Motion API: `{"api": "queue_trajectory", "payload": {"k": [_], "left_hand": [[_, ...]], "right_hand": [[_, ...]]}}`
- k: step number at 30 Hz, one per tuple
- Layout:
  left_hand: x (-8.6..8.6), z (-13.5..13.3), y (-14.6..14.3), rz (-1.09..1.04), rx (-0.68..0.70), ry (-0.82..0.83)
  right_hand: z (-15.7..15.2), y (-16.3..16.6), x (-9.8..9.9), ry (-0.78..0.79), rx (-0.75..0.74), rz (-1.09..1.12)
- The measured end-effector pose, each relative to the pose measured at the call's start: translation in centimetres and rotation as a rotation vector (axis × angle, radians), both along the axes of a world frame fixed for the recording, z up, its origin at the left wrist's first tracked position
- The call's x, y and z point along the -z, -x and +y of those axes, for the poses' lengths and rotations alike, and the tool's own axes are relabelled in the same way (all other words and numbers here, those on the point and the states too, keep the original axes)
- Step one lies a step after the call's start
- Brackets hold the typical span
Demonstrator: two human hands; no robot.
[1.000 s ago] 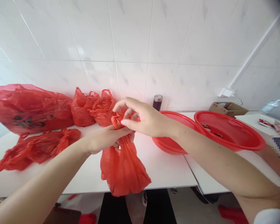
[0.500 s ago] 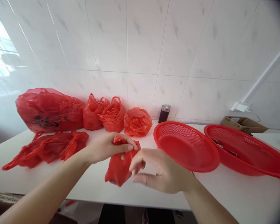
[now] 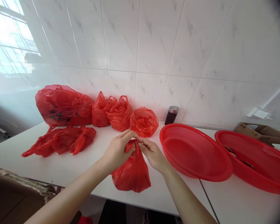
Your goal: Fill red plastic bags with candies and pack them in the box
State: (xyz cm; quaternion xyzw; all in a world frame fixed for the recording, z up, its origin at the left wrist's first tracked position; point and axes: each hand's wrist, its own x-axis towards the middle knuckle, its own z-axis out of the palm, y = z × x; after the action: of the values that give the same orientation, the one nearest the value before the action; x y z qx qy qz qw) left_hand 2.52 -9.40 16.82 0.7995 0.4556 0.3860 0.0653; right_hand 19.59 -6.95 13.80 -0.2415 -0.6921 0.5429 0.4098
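Near the front edge of the white table (image 3: pixel 93 166), a small filled red plastic bag (image 3: pixel 133 175) hangs or rests below my hands; its gathered top is between them. My left hand (image 3: pixel 121 146) is closed round the bag's neck on the left side. Fingers of my right hand (image 3: pixel 154 154) pinch the top of the same bag from the right. What lies inside the bag cannot be made out through the plastic.
Several red bags (image 3: pixel 63 140) lie or stand at the left and back, one large bag (image 3: pixel 65 105) among them. Behind a red sieve basket (image 3: pixel 196 155) stands a dark flask (image 3: pixel 171 115). A second basket (image 3: pixel 266 165) and a cardboard box (image 3: pixel 261 132) are at the right.
My right hand, apart from the bag's top before, has come in and pinches it. The bag now hangs upright and fuller below my hands. The view has turned slightly left.
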Motion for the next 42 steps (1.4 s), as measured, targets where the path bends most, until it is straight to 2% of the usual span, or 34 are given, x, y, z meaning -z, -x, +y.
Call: {"api": "queue_trajectory", "payload": {"k": [4, 9, 12, 15, 18, 21, 26, 32, 38, 42], "left_hand": [[1.4, -0.9, 1.3, 0.018, -0.030, 0.211], [6.3, -5.5, 3.8, -0.125, -0.222, 0.360], [9.5, -8.5, 4.9, -0.232, -0.281, 0.433], [11.6, -9.5, 5.2, -0.385, -0.343, 0.460], [12.8, -8.4, 5.1, -0.504, -0.377, 0.332], [13.6, -6.5, 5.1, -0.530, -0.442, 0.198], [15.0, -3.3, 5.2, -0.438, -0.532, 0.157], [16.6, -0.8, 5.2, -0.325, -0.610, 0.299], [16.6, -0.5, 5.4, -0.258, -0.679, 0.411], [16.8, -0.2, 5.6, -0.163, -0.719, 0.474]], "right_hand": [[1.2, 0.3, 1.8, -0.018, 0.159, -0.022], [5.7, 0.6, 7.4, -0.059, 0.517, -0.400], [7.7, 0.5, 9.9, -0.054, 0.576, -0.505], [7.7, 0.9, 10.8, -0.076, 0.605, -0.522], [6.1, 2.0, 11.2, -0.102, 0.629, -0.499], [4.0, 3.8, 12.3, -0.146, 0.593, -0.463], [2.3, 6.5, 14.6, -0.357, 0.621, -0.494], [4.3, 6.6, 14.5, -0.391, 0.682, -0.586], [7.7, 4.6, 14.4, -0.347, 0.772, -0.772], [9.7, 4.1, 15.1, -0.322, 0.746, -0.904]]}}
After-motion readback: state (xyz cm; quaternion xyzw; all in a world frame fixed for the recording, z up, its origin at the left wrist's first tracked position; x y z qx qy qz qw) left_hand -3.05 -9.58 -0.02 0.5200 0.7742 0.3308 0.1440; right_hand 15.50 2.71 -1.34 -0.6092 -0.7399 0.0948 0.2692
